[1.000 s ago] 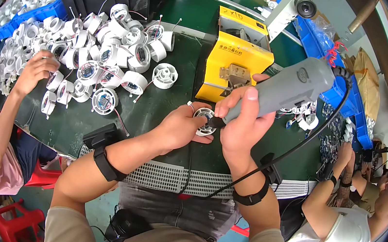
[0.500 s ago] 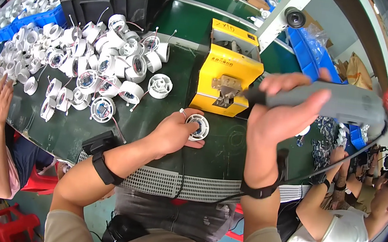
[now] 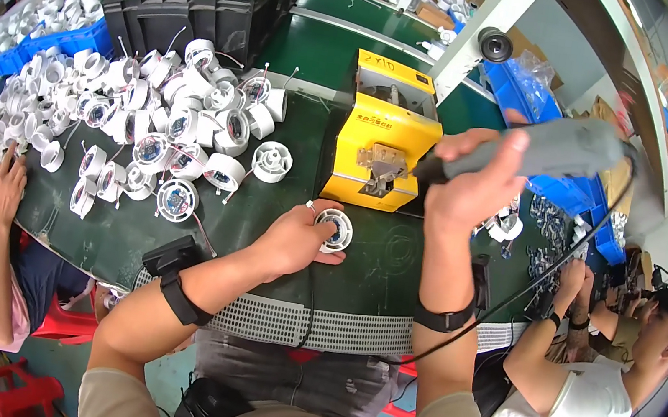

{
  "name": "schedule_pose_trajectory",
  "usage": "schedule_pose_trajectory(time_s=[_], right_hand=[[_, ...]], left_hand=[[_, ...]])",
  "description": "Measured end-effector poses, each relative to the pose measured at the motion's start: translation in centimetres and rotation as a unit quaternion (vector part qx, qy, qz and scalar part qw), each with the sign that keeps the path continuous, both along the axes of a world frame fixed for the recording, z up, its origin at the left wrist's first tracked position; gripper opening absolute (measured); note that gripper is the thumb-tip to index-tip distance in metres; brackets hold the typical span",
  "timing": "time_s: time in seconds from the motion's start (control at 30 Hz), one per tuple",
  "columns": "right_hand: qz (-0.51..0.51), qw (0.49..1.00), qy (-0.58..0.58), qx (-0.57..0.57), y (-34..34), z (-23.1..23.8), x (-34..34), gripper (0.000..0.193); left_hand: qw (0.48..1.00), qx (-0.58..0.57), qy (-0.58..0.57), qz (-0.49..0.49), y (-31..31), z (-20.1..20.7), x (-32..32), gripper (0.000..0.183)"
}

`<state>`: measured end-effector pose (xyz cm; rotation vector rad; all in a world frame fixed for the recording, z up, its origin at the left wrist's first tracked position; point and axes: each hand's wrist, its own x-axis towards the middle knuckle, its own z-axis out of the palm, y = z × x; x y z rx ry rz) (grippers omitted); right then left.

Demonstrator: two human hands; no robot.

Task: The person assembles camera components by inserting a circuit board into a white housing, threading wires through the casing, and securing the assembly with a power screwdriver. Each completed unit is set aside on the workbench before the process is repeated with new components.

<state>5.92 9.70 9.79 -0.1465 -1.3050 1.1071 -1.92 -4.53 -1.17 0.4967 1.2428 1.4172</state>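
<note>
My left hand (image 3: 296,239) is closed around a round white plastic housing (image 3: 345,235), keeping it on the green bench, with the thumb over its open face. A bluish circuit board shows inside the housing. In my right hand (image 3: 471,189) is a grey electric screwdriver (image 3: 548,152), slightly blurred, lying nearly level with its back end raised. Its dark nose points left at the metal outlet of a yellow screw feeder (image 3: 367,145). Whether the bit touches the outlet, or carries a screw, I cannot tell.
Many white housings (image 3: 184,126) with wires are heaped at the left. A black crate (image 3: 199,18) full of white parts stands behind them. The screwdriver's cable (image 3: 548,279) trails on the right. A white post (image 3: 492,35) rises behind the feeder. Co-workers (image 3: 564,382) sit on both sides.
My right hand has shifted a little left toward the feeder, and the screwdriver's back end has risen. My left hand still keeps the housing on the bench. The view has shifted slightly.
</note>
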Motion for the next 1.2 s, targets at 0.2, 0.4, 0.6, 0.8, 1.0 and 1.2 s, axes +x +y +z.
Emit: schedule_pose_trajectory(time_s=[0.2,0.4,0.6,0.8,1.0,1.2], right_hand=[[-0.012,0.999,-0.038,0.022,-0.3,-2.3,-1.8,0.030],[-0.015,0.998,-0.057,0.004,-0.1,-2.7,-2.1,0.029],[-0.019,0.998,-0.062,0.004,-0.3,-2.7,-2.1,0.028],[-0.026,0.997,-0.069,-0.010,-0.2,-2.4,-2.0,0.028],[0.027,0.995,-0.078,-0.055,-1.6,-2.8,-0.9,0.029],[0.094,0.990,-0.084,-0.066,-5.0,-4.4,0.9,0.032]], left_hand=[[1.000,-0.002,-0.005,0.006,0.0,0.0,0.1,0.036],[1.000,-0.007,-0.005,0.001,0.1,0.0,0.0,0.037],[1.000,-0.006,-0.006,0.001,0.1,0.1,-0.1,0.037],[1.000,-0.004,-0.002,0.003,0.1,0.4,0.1,0.037],[1.000,-0.003,-0.013,0.013,0.2,0.0,0.0,0.035],[1.000,0.002,-0.007,0.018,0.0,0.0,0.0,0.035]])
